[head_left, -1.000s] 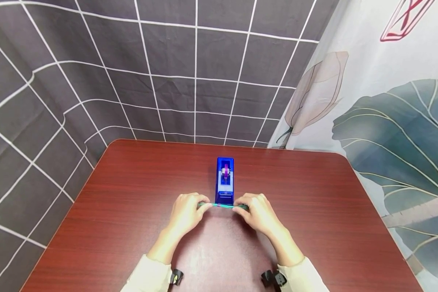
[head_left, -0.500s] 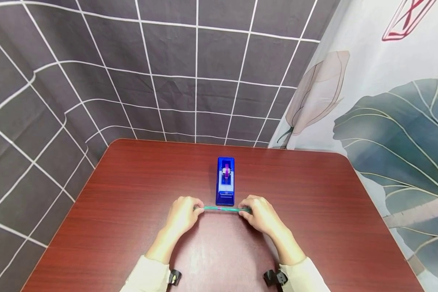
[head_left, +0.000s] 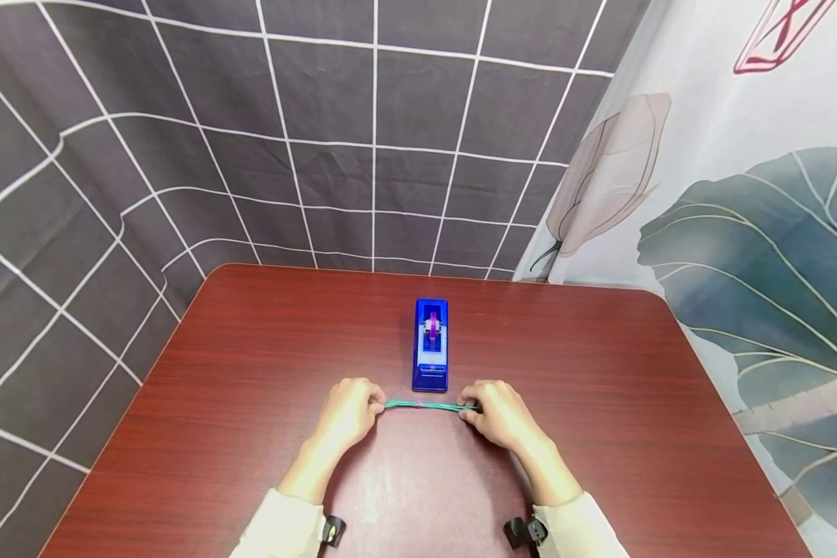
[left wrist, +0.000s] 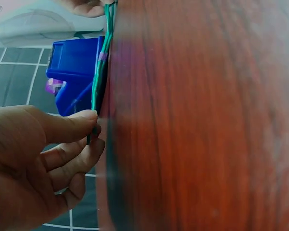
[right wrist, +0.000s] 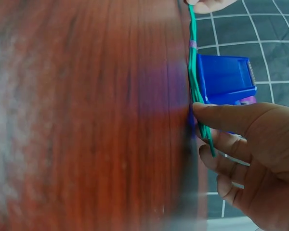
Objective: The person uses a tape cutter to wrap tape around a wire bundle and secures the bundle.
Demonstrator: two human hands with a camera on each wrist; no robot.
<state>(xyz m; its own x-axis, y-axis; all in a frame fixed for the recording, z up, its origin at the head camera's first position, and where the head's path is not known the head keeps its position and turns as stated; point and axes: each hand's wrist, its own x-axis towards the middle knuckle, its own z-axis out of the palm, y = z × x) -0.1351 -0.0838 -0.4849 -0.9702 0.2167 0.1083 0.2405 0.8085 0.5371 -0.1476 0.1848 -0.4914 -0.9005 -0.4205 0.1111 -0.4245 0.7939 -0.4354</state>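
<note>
A bundle of thin green wire-like strands (head_left: 435, 406) stretches crosswise above the table, with a narrow purple band of tape (left wrist: 103, 56) round its middle. My left hand (head_left: 349, 408) pinches one end between thumb and fingertips. At the other end, my right hand (head_left: 498, 412) holds the strands the same way, and their loose tips stick out past the thumb in the right wrist view. Just beyond the bundle stands a blue tape dispenser (head_left: 431, 380) carrying a purple roll (head_left: 432, 326). Neither hand touches the dispenser.
The reddish-brown wooden table (head_left: 265, 333) lies under both hands. A dark grey curtain with white grid lines (head_left: 328, 178) hangs behind its far edge. A white leaf-patterned curtain (head_left: 711, 178) hangs at the right.
Both hands have drawn back slightly from the dispenser, bringing the bundle nearer to me. They have also spread a little apart, so more of the green strands shows between them.
</note>
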